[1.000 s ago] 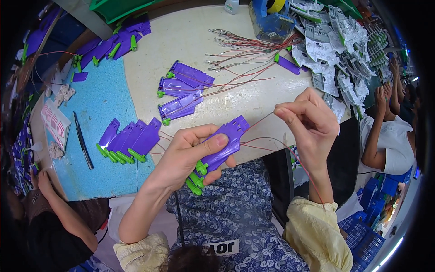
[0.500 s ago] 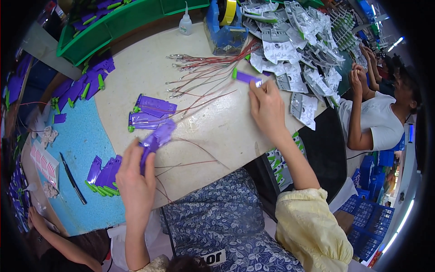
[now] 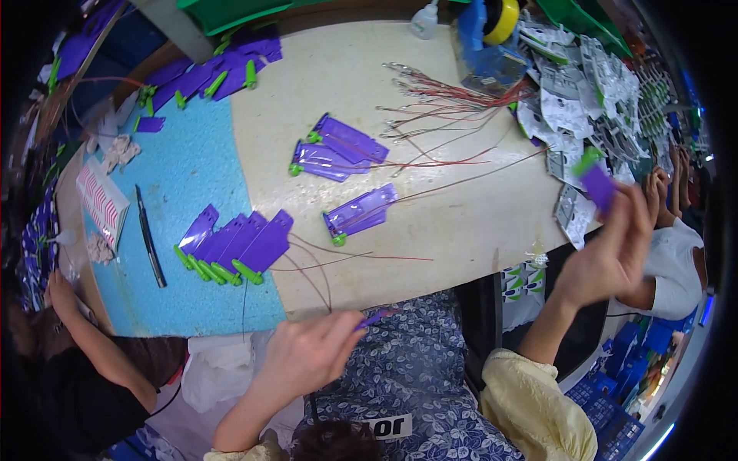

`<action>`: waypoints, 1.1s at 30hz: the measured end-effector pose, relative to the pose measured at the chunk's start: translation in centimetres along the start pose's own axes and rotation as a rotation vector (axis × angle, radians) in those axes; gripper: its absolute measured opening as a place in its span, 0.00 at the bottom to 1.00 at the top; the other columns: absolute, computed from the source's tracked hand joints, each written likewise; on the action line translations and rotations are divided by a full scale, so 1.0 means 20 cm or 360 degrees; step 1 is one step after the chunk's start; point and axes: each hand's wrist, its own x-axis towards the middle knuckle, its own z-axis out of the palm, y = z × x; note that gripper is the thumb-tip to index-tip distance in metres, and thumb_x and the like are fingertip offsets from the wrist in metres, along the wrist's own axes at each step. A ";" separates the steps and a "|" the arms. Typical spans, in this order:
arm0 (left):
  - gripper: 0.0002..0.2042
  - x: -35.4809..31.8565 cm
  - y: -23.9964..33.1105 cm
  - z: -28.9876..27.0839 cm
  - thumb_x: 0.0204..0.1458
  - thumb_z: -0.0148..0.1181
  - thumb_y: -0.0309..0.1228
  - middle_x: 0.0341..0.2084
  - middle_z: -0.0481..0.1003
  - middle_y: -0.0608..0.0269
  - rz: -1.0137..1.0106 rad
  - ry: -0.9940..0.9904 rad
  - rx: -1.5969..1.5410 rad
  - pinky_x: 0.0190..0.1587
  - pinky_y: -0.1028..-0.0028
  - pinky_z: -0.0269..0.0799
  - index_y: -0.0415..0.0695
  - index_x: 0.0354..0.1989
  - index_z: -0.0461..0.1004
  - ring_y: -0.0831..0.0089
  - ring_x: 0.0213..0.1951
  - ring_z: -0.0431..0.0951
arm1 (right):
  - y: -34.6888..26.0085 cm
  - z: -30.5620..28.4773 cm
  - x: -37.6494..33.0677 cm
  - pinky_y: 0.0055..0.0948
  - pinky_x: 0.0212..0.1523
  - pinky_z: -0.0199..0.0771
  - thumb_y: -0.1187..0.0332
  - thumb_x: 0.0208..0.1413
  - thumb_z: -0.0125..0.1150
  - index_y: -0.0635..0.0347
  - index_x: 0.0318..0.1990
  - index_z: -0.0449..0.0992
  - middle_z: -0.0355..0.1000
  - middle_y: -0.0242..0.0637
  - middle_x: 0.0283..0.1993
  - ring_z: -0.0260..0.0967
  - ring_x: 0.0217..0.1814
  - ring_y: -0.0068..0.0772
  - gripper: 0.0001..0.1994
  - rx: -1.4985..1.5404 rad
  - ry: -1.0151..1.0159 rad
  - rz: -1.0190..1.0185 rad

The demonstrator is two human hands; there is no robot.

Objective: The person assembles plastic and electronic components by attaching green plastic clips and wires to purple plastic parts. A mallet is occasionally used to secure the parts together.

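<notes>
My right hand (image 3: 607,253) is raised at the right, pinching a flat purple plastic piece (image 3: 598,188) with a green end, blurred by motion. Low in front of my apron, my left hand (image 3: 315,349) has its fingers closed on a thin purple piece (image 3: 373,319), mostly hidden by the fingers. Several purple pieces with green ends (image 3: 238,242) lie overlapped in a row on the blue mat (image 3: 184,161). On the pale board lie two overlapping purple pieces (image 3: 342,146) and a single one (image 3: 361,215), with thin wires running from them.
A bundle of red and dark wires (image 3: 453,96) lies at the far side, near a blue tape dispenser (image 3: 488,54) and a small bottle (image 3: 423,21). Silver-grey parts (image 3: 576,92) are heaped at the right. A black pen-like tool (image 3: 150,234) rests on the mat. Co-workers sit on both sides.
The view has shifted, moving the table rightward and up in it. My left hand has drawn back toward my lap; my right hand has lifted the purple piece away to the right.
</notes>
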 end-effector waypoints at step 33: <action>0.16 0.29 -0.07 -0.02 0.56 0.61 0.32 0.26 0.77 0.48 -0.0125 0.0594 -0.0683 0.27 0.64 0.72 0.39 0.49 0.69 0.55 0.27 0.81 | -0.28 0.29 -0.39 0.23 0.46 0.71 0.81 0.46 0.69 0.58 0.35 0.63 0.70 0.31 0.35 0.70 0.41 0.20 0.17 0.1169 -0.1894 0.1103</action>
